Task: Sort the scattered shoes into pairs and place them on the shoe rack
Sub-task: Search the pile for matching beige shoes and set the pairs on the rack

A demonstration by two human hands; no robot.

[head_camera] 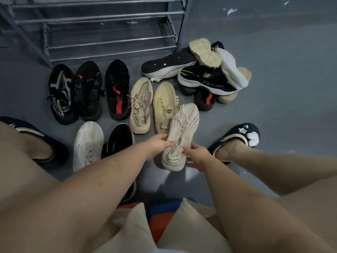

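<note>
Head view looks down on both forearms reaching forward over the knees. Left hand [158,144] grips the beige knit sneaker [182,134] at its collar, fingers curled over the tongue side; right hand [196,155] pinches the heel area. Sneaker's toe points away, above the grey floor [273,52], near the shoe rack [102,30].

grey floor [273,52], grey metal rack [109,30]. cream knit shoe [184,128] has black speckle rows and a green heel stripe. three black shoes [87,92] with orange-red bits, white shoe [87,143], navy slipper [238,137] with a white star
</note>
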